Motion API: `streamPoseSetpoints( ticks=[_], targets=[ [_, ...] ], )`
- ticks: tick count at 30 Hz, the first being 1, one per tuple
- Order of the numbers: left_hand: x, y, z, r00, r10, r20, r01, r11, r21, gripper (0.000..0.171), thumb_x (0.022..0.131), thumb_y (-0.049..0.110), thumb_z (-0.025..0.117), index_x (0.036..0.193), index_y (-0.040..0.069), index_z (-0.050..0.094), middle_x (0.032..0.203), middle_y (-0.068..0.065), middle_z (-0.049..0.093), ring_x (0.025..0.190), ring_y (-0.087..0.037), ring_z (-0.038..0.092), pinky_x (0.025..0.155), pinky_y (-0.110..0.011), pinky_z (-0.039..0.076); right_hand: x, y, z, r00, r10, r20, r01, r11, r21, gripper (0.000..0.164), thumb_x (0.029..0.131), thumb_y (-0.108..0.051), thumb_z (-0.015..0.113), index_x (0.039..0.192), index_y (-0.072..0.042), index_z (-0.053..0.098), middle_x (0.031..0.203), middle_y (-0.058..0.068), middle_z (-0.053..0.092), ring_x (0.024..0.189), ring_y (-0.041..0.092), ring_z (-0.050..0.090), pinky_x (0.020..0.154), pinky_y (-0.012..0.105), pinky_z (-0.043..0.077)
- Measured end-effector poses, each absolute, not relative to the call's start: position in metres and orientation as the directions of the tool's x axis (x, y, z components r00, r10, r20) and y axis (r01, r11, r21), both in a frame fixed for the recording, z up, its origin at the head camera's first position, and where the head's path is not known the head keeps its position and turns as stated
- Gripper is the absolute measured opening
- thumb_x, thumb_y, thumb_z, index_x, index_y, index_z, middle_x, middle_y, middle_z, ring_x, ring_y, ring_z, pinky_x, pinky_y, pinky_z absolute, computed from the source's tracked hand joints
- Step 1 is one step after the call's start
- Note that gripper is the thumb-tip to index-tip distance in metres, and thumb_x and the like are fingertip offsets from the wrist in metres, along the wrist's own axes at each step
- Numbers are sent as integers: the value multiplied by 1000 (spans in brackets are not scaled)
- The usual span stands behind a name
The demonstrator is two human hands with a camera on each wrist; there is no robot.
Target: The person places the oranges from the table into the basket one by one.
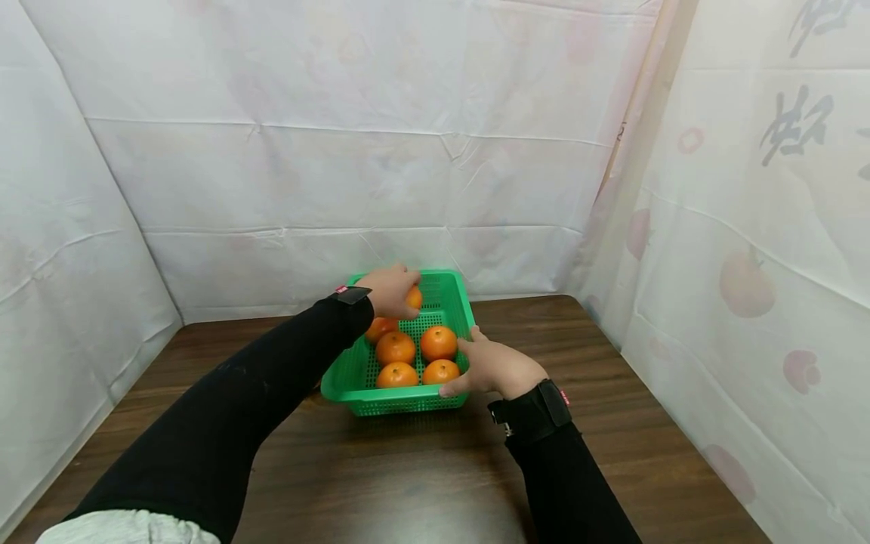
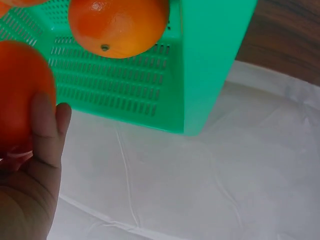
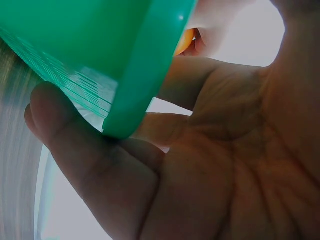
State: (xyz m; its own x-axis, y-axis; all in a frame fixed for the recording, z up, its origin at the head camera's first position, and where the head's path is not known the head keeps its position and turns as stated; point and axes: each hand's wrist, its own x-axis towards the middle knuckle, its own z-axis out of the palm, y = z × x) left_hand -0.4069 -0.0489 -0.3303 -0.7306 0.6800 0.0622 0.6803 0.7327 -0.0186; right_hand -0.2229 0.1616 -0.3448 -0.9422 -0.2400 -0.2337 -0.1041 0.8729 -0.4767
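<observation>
A green plastic basket (image 1: 438, 297) with slotted sides stands on the brown table, holding several oranges. My left hand (image 1: 390, 291) is over the back left of the basket. It grips an orange (image 2: 22, 95), whose far side is cut off in the left wrist view; in the head view the hand covers most of it. Another orange (image 2: 120, 25) lies inside by the basket wall. At the front right corner, my right hand (image 1: 503, 368) holds the basket's rim (image 3: 142, 75) between thumb and fingers. The nearest fruit to it is the orange (image 1: 440, 372) in that corner.
The dark wood-grain table (image 1: 381, 468) extends in front of the basket and to both sides. A white sheet (image 1: 353, 181) hangs close behind the basket, and printed sheeting (image 1: 741, 249) hangs along the right side.
</observation>
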Motion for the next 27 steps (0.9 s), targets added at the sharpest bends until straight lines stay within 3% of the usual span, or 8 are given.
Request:
streamPoseSetpoints(
  ticks=[6, 9, 14, 16, 21, 24, 27],
  targets=[
    [-403, -41, -329, -741, 671, 3, 669, 740, -70, 64, 95, 50, 59, 145, 15, 40, 140, -12, 42, 110, -25, 49, 94, -41, 43, -223, 161, -344, -940, -247, -233, -111, 872, -477, 98, 77, -58, 77, 155, -24, 27, 161, 14, 1, 135, 35, 33, 97, 53, 41],
    [-401, -37, -331, -743, 668, -35, 669, 741, -66, 62, 98, 48, 57, 149, 19, 37, 145, -13, 36, 108, -23, 51, 92, -39, 44, -224, 161, -344, -941, -252, -228, -117, 869, -480, 98, 77, -57, 77, 154, -24, 28, 161, 15, 1, 135, 34, 33, 98, 53, 41],
    [-399, -33, -335, -726, 686, -53, 688, 723, -63, 46, 100, 46, 54, 142, 33, 43, 137, -13, 37, 86, -23, 56, 75, -36, 48, -225, 161, -345, -941, -258, -221, -129, 872, -471, 96, 78, -58, 77, 154, -25, 29, 160, 16, 2, 134, 34, 35, 97, 53, 41],
    [-398, -32, -337, -719, 694, -31, 695, 716, -67, 40, 99, 44, 57, 137, 35, 48, 132, -14, 39, 88, -27, 53, 74, -39, 47, -225, 160, -345, -941, -255, -224, -126, 874, -469, 96, 78, -58, 77, 154, -26, 28, 160, 16, 1, 133, 34, 35, 97, 52, 41],
    [-400, -32, -344, -696, 717, 50, 706, 695, -136, 41, 91, 48, 68, 125, 34, 51, 122, -9, 41, 96, -29, 45, 76, -41, 44, -224, 158, -343, -940, -248, -232, -115, 876, -469, 96, 78, -58, 77, 154, -26, 28, 160, 15, 1, 134, 35, 34, 97, 52, 41],
    [-401, -30, -347, -678, 731, 77, 716, 681, -153, 42, 88, 49, 71, 121, 32, 52, 118, -8, 43, 87, -27, 48, 73, -39, 46, -223, 157, -342, -941, -244, -233, -112, 878, -465, 95, 78, -58, 77, 154, -26, 28, 160, 15, 0, 134, 34, 35, 97, 52, 42],
    [-400, -29, -347, -675, 736, 57, 724, 675, -139, 41, 91, 45, 69, 127, 31, 55, 121, -11, 44, 81, -26, 51, 69, -38, 48, -223, 156, -342, -942, -244, -229, -115, 880, -462, 95, 78, -58, 77, 154, -24, 29, 160, 16, 1, 133, 35, 36, 97, 52, 42]
  ],
)
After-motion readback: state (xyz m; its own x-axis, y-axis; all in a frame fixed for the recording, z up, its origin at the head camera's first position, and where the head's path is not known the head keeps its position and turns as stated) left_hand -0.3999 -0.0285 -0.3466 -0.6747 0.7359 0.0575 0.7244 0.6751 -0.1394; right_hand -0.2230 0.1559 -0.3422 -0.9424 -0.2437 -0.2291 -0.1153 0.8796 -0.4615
